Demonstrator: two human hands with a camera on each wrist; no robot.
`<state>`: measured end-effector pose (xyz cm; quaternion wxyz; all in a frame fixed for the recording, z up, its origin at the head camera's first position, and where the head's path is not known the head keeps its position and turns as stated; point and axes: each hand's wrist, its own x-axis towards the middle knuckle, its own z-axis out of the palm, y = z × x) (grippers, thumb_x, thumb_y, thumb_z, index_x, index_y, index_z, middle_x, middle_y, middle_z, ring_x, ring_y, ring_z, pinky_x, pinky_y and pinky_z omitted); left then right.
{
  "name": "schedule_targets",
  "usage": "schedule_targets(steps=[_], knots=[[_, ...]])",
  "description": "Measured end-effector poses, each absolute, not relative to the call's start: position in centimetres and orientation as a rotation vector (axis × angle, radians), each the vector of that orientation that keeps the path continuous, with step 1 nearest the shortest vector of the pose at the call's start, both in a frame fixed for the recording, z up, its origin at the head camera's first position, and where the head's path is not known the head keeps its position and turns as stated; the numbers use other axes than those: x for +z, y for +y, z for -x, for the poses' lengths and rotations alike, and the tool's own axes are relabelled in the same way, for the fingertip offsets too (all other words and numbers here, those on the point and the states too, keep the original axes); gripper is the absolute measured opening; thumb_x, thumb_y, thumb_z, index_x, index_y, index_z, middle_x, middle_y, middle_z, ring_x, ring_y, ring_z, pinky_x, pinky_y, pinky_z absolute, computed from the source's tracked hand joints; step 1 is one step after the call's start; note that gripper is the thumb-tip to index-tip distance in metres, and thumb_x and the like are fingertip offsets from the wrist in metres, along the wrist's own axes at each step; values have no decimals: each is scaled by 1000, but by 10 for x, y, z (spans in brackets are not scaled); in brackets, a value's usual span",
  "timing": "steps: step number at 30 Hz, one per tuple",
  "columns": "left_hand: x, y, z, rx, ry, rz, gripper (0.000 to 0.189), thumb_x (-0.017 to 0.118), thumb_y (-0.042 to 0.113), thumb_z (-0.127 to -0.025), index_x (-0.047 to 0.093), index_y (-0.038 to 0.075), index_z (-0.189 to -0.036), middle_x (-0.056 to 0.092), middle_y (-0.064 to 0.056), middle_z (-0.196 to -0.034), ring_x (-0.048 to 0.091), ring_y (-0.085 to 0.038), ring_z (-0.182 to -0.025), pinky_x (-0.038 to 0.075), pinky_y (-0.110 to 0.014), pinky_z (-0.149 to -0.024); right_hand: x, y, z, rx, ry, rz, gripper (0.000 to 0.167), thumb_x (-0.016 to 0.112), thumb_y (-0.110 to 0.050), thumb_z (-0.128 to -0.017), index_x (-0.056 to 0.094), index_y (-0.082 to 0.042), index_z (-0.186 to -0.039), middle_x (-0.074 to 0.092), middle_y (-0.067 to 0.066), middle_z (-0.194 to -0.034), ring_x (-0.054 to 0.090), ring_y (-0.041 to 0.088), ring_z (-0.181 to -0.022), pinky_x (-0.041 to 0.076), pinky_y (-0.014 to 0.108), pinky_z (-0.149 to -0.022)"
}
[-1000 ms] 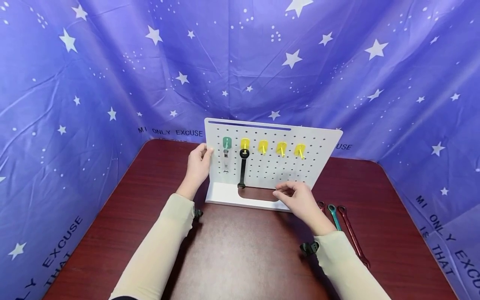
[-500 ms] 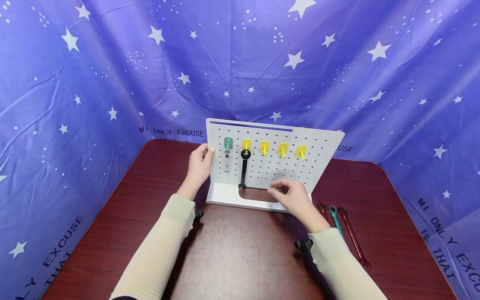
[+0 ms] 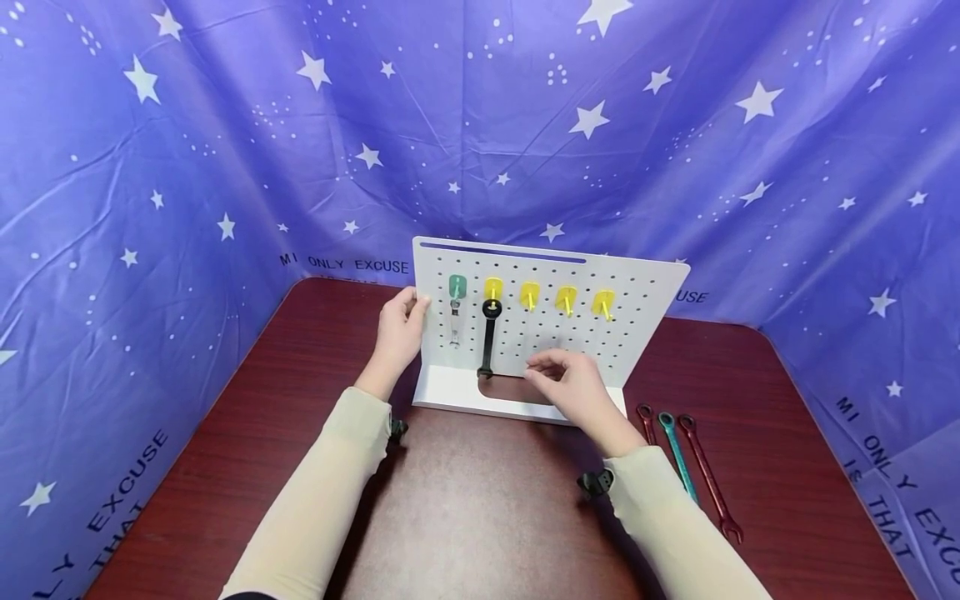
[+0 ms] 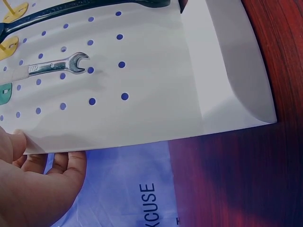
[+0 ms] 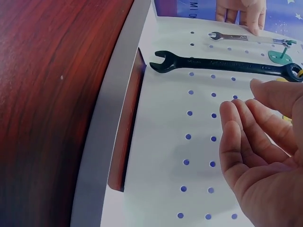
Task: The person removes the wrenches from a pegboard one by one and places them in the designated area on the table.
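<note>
A white pegboard [image 3: 555, 250] stands upright on its base. My left hand [image 3: 400, 325] pinches its left edge, thumb on the front and fingers behind, as the left wrist view shows. On the green hook [image 3: 457, 287] hangs a small silver wrench [image 4: 57, 66]. From the yellow hook beside it hangs a larger black wrench [image 3: 489, 342], its open end down near the base. My right hand [image 3: 573, 383] hovers before the lower board, right of the black wrench. In the right wrist view its fingers [image 5: 232, 142] are loosely bent with nothing between them.
Three more yellow hooks [image 3: 566, 302] on the board carry nothing. To the right of the board lie a teal wrench [image 3: 678, 458] and two red wrenches [image 3: 708, 475] on the dark red table [image 3: 465, 500]. A blue star-patterned curtain [image 3: 480, 108] surrounds the table.
My right hand has moved left along the board's lower part, uncovering more of the wrenches on the table. My left hand keeps its hold on the board's edge.
</note>
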<state>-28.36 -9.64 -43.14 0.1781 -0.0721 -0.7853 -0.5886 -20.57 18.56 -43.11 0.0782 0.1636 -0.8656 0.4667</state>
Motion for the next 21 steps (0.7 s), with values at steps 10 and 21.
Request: schedule_targets(steps=[10, 21], knots=[[-433, -97, 284, -1664, -2207, 226, 15, 58, 9, -105, 67, -2, -107, 73, -18, -99, 64, -28, -76, 46, -27, -58, -431, 178, 211, 1400, -2583, -491, 16, 79, -8, -89, 76, 2, -101, 73, 1, -86, 66, 17, -76, 54, 31, -70], [-433, -97, 285, -1649, -2227, 218, 15, 58, 11, -105, 67, -2, -106, 73, -17, -97, 63, -28, -75, 45, -28, -58, -428, 168, 219, 1443, -2563, -498, 17, 78, -7, -90, 75, 3, -104, 74, 2, -89, 68, 18, -79, 55, 33, -73]])
